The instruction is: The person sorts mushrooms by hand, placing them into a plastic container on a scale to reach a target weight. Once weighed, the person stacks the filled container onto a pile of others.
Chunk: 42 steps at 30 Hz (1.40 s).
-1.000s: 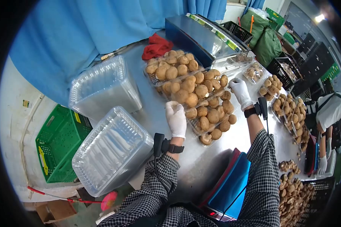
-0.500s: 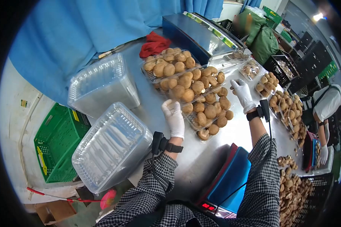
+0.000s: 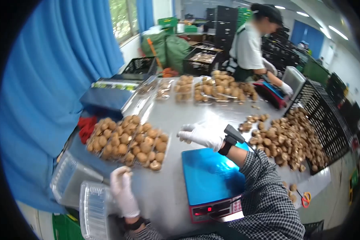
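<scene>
My white-gloved left hand (image 3: 124, 192) is raised beside the stacked clear plastic trays (image 3: 93, 208), just in front of the filled mushroom trays (image 3: 126, 142). It looks loosely open and holds nothing, though motion blurs it. My right hand (image 3: 204, 135), also gloved, hovers over the back edge of a blue-topped scale (image 3: 212, 176). Its fingers stretch to the left with nothing visible in them. The scale's pan is bare and its red display is lit. Brown mushrooms fill the clear trays, which sit side by side on the metal table (image 3: 160, 192).
Loose mushrooms (image 3: 288, 138) spill from a tipped black crate (image 3: 324, 120) on the right. Orange-handled scissors (image 3: 306, 199) lie near the table's right edge. Further filled trays (image 3: 220, 88) line the far side, where a co-worker (image 3: 250, 48) stands by another scale. A red cloth (image 3: 87, 127) lies at left.
My view has swung to the right, bringing the scale, loose mushrooms and co-worker further into sight. My right hand has moved from the mushroom trays to over the scale; my left is nearer the empty trays.
</scene>
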### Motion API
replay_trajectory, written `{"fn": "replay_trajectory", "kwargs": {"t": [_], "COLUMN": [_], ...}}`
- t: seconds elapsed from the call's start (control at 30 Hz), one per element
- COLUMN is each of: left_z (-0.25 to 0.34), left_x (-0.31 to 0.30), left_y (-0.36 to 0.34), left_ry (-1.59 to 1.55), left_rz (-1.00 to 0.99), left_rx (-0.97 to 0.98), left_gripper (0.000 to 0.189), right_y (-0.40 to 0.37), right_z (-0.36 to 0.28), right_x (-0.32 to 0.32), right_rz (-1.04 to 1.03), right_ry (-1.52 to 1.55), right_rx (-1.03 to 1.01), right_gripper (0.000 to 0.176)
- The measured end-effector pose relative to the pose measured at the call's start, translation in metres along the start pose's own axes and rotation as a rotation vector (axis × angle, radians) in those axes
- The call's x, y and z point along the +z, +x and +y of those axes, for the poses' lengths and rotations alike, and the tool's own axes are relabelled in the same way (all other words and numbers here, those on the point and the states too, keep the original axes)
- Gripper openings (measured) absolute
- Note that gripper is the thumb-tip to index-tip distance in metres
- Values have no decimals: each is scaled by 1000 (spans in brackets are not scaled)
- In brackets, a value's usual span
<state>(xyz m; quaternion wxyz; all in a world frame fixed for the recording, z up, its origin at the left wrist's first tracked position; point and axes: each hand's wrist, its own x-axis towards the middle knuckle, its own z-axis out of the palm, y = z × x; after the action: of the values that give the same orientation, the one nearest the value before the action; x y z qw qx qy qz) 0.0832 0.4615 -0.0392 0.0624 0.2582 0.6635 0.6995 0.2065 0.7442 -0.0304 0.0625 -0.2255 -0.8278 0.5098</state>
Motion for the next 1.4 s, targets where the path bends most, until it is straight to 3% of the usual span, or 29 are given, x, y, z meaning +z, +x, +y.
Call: {"fn": "replay_trajectory", "kwargs": {"t": [0.07, 0.13, 0.17, 0.23, 0.27, 0.33, 0.53, 0.6, 0.73, 0.8, 0.9, 1.07, 1.17, 1.4], "left_z": [23, 20, 20, 19, 12, -4, 1, -12, -25, -23, -27, -43, -31, -19], "left_x": [-32, -66, -82, -111, -127, -143, -146, -158, -168, -158, -166, -184, -169, -166], "left_y": [-4, -14, -20, -31, -37, -48, -52, -46, -34, -37, -32, -18, -25, -30], "left_ry": [393, 697, 695, 1207, 1207, 1112, 1131, 954, 933, 1076, 984, 818, 882, 797], "left_rz": [-6, 116, 111, 279, 276, 256, 188, 128, 129, 232, 205, 123, 167, 89], "left_rx": [132, 272, 281, 460, 469, 70, 159, 152, 113, 117, 125, 136, 70, 109], "left_gripper": [16, 19, 19, 18, 18, 14, 10, 9, 12, 16, 18, 19, 20, 21], "right_y": [-48, -84, -108, -146, -162, -192, -277, -301, -335, -346, -363, -374, -373, -340], "right_z": [-22, -14, -19, -12, 2, 28, 72, 84, 110, 125, 131, 132, 129, 115], "right_x": [-10, -14, -19, -26, -27, -28, -29, -31, -34, -34, -31, -21, -17, -7], "right_rz": [77, 53, 61, 75, 66, 85, 179, 206, 254, 248, 281, 329, 381, 298], "right_ry": [79, 147, 129, 116, 185, 242, 404, 413, 476, 494, 623, 673, 669, 673], "right_rx": [-56, -15, 21, 54, 67, 99, 176, 187, 226, 217, 222, 207, 255, 240], "right_gripper": [36, 32, 33, 33, 33, 33, 31, 30, 29, 30, 29, 27, 27, 25]}}
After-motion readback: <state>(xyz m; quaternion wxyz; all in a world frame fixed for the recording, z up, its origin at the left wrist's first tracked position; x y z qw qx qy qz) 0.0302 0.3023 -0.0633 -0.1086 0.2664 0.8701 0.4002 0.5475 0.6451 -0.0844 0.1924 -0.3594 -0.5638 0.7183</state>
